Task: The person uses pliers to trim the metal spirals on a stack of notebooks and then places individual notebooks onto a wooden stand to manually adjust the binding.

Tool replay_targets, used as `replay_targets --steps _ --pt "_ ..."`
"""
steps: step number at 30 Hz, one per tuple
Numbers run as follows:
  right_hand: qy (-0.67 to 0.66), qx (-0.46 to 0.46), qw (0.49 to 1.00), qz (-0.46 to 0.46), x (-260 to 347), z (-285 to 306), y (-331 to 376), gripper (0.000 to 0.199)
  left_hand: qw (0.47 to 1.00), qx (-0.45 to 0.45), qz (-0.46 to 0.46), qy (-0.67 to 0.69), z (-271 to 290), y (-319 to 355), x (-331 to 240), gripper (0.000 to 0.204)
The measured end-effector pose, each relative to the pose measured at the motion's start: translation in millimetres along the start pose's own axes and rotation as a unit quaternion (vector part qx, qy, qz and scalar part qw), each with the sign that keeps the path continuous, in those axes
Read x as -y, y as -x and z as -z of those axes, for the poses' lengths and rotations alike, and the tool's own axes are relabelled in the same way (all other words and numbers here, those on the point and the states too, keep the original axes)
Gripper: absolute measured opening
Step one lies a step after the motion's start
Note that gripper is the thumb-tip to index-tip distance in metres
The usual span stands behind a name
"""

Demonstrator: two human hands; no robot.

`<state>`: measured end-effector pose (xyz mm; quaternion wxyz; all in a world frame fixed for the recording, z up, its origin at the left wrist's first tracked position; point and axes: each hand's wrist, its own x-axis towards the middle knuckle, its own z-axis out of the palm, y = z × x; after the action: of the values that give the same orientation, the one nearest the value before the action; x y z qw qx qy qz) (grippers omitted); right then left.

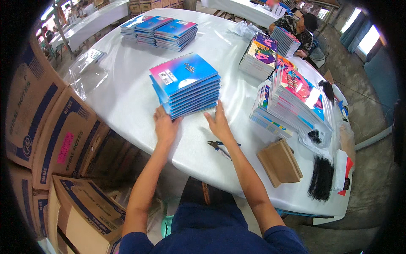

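A stack of spiral notebooks [186,86] with blue and pink covers sits on the white table in front of me. Its layers are slightly fanned out on the left side. My left hand [165,123] touches its near left corner, fingers and thumb spread apart. At the near right corner is my right hand [218,122], its fingers stretched along the side and its thumb apart. The stack rests on the table, with neither hand wrapped round it. Just below my right hand lie pliers [219,149] with dark handles, partly hidden by my forearm.
More blue notebook stacks [160,30] stand at the far left, near clear plastic wrap [89,72]. Colourful notebooks [292,95] are piled on the right, beside a brown wooden block [279,163] and black spiral coils [320,178]. Cardboard cartons [63,139] crowd the left; a person [296,31] sits far right.
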<state>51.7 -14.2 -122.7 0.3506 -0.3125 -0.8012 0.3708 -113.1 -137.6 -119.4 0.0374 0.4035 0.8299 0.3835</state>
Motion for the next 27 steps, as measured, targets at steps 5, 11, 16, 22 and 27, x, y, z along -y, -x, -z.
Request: replay_targets --steps 5,11,16,22,27 --pt "0.095 0.053 0.994 -0.012 17.6 9.2 10.1 0.072 0.995 -0.063 0.011 -0.079 -72.5 -62.1 -22.1 0.088" --pt "0.213 0.167 0.960 0.070 18.3 28.2 43.8 0.055 0.989 -0.081 0.090 -0.078 -131.9 -134.7 -66.5 0.096" --pt "0.260 0.189 0.944 0.068 24.9 27.8 50.7 0.052 0.982 -0.115 0.135 -0.069 -166.1 -173.3 -102.4 0.092" --pt "0.318 0.222 0.920 0.062 15.1 24.6 54.8 0.054 0.970 -0.129 0.184 -0.090 -197.2 -208.2 -128.7 0.088" --pt "0.327 0.258 0.908 0.055 23.5 23.4 52.0 0.055 0.959 -0.162 0.206 -0.109 -210.6 -239.9 -130.9 0.087"
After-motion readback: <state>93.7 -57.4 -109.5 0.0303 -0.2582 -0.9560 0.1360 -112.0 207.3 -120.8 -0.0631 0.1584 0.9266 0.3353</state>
